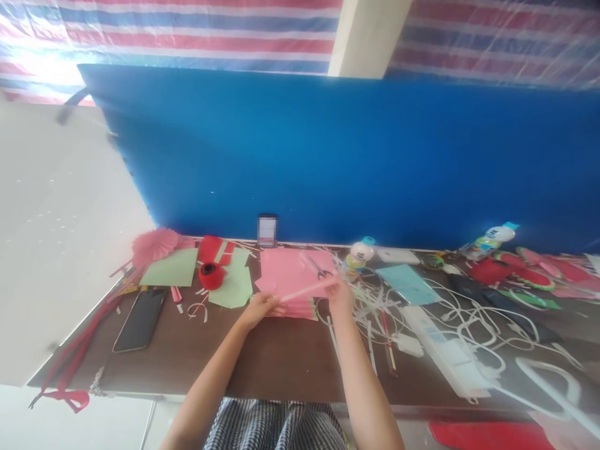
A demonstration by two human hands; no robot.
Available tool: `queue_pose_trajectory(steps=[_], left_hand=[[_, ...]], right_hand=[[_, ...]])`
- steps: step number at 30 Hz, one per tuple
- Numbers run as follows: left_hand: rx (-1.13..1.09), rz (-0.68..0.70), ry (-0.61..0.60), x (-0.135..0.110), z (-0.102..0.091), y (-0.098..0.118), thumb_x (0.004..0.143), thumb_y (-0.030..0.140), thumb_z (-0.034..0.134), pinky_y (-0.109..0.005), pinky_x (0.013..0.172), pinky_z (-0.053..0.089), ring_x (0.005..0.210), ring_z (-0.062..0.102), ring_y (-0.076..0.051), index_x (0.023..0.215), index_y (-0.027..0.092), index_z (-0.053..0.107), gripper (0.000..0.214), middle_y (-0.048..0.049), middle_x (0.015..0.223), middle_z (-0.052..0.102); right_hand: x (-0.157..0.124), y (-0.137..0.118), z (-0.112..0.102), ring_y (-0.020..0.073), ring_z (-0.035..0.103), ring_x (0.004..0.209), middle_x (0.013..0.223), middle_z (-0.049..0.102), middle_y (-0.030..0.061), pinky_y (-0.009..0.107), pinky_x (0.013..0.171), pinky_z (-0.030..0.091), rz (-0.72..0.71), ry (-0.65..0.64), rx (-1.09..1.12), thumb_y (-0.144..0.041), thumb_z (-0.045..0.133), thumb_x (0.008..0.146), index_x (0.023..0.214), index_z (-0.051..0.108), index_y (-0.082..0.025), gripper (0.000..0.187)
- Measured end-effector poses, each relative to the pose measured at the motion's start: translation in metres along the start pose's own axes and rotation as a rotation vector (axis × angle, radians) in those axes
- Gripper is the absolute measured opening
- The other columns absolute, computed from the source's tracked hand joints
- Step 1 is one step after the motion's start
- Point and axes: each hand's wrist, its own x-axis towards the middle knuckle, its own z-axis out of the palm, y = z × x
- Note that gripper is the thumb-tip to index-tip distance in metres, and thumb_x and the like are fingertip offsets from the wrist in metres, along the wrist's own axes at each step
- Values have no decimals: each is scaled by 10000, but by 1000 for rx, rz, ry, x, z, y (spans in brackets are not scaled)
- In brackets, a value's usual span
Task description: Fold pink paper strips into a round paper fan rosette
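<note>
- The strip [309,289], a thin length of pink paper, hangs between the two hands with nothing under its middle. I judge that an uneven pull or a twist could buckle it or crease it in the wrong place.
- Scissors [319,267] lie just beyond the right fingers, and a tangle of cables [450,312] lies to their right. A careless sweep of that wrist could snag or knock them.
- Left hand [260,307]: the fingers [274,306] are curled and pinch the strip's lower end, touching a pink stack [297,309] on the bench [276,356].
- Right hand [340,295]: the fingers are closed on the strip's upper end. The blur hides how tightly.
- The strip sits between the two sets of fingers, slanting up to the right, just above the stack and a pink sheet [285,269].
</note>
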Motion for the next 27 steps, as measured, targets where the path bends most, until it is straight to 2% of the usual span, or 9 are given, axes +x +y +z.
queue_pose_trajectory(steps=[3, 5, 6, 7, 9, 11, 12, 17, 27], left_hand=[[-94, 35, 74, 6, -3, -9, 642, 451, 662, -306, 688, 532, 710, 654, -185, 866, 95, 577, 429, -101, 811, 685], [-127, 59, 120, 9, -4, -13, 635, 458, 665, -296, 678, 529, 715, 653, -187, 863, 89, 581, 442, -105, 816, 683], [-135, 66, 143, 10, -5, -14, 632, 463, 665, -292, 675, 527, 719, 653, -188, 867, 86, 584, 451, -107, 824, 682], [-139, 70, 163, 10, -5, -14, 629, 467, 666, -291, 675, 526, 722, 653, -189, 875, 86, 585, 460, -107, 830, 680], [-140, 76, 189, 9, -3, -13, 625, 475, 664, -300, 682, 525, 729, 652, -195, 889, 90, 585, 473, -98, 825, 680], [-121, 80, 169, 7, -1, -11, 637, 489, 645, -319, 690, 525, 740, 650, -207, 878, 97, 588, 464, -85, 799, 680], [-105, 82, 148, 5, 1, -9, 649, 502, 624, -328, 691, 526, 746, 649, -214, 859, 101, 591, 454, -79, 787, 680], [-89, 75, 94, 0, 4, -9, 680, 556, 550, -361, 698, 525, 787, 642, -238, 785, 120, 582, 449, -56, 757, 668], [-59, 84, -30, -3, -1, -7, 728, 512, 534, -379, 752, 509, 828, 640, -238, 903, 129, 588, 424, -73, 813, 678]], right_hand=[[-4, 3, -4, 154, 619, 727, 737, 634, -7, 278, 634, 509, -47, 27, -63, -308, 649, 589, 798, 547, -188, 262], [-13, 7, -6, 173, 583, 882, 892, 620, 23, 304, 733, 484, -215, 54, -171, -307, 659, 600, 918, 539, -200, 357], [-20, 10, -7, 189, 547, 962, 975, 600, 51, 329, 788, 460, -393, 42, -290, -312, 645, 631, 977, 529, -199, 382], [-28, 15, -6, 214, 514, 1013, 1027, 580, 82, 365, 828, 432, -581, -26, -439, -312, 626, 665, 997, 532, -194, 364], [-47, 25, -2, 235, 522, 958, 946, 600, 96, 404, 842, 397, -858, -320, -713, -280, 571, 737, 878, 590, -214, 157], [-63, 37, 5, 213, 546, 848, 848, 619, 71, 383, 806, 395, -969, -724, -965, -225, 504, 796, 838, 617, -231, 120], [-69, 43, 9, 210, 541, 823, 821, 618, 69, 371, 776, 397, -1009, -802, -1047, -208, 473, 816, 827, 623, -225, 151], [-71, 57, 19, 190, 518, 784, 798, 602, 54, 328, 718, 404, -1013, -860, -1155, -170, 432, 841, 813, 625, -202, 197], [-69, 47, 14, 169, 534, 734, 786, 611, 39, 292, 673, 402, -1029, -935, -1177, -175, 448, 836, 836, 653, -234, 213]])
